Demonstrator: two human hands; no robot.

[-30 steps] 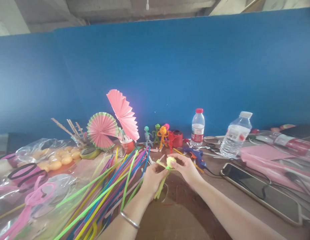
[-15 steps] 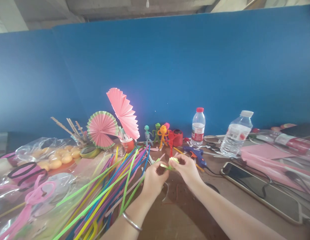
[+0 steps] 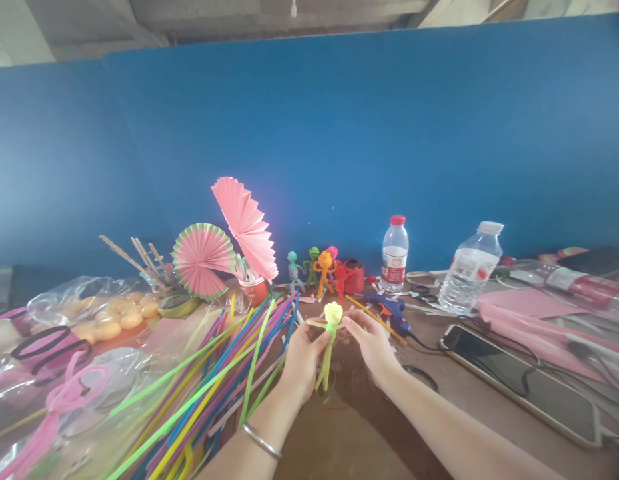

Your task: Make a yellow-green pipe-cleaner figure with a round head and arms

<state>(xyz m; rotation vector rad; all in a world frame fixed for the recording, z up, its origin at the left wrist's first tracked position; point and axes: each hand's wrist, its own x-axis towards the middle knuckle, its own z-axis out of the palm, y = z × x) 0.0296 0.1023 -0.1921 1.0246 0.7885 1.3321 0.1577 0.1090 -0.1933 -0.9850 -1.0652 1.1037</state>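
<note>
A yellow-green pipe cleaner figure stands upright between my two hands, with a round pale yellow coiled head, arms stretched sideways and two legs hanging down. My left hand pinches the figure by its arm and side. On the other side, my right hand has its thumb and fingers closed on the opposite arm. Behind the figure stand several finished-looking pipe cleaner figures, among them an orange one, a red one and a light blue one.
Loose coloured pipe cleaners spread at left, near a plastic bag of yellow balls. Paper fans rise from a red cup. A blue glue gun, water bottles and a phone lie or stand at right.
The figure has turned upright, so its head, arms and hanging legs now show. My hands have moved slightly apart, to either side of it.
</note>
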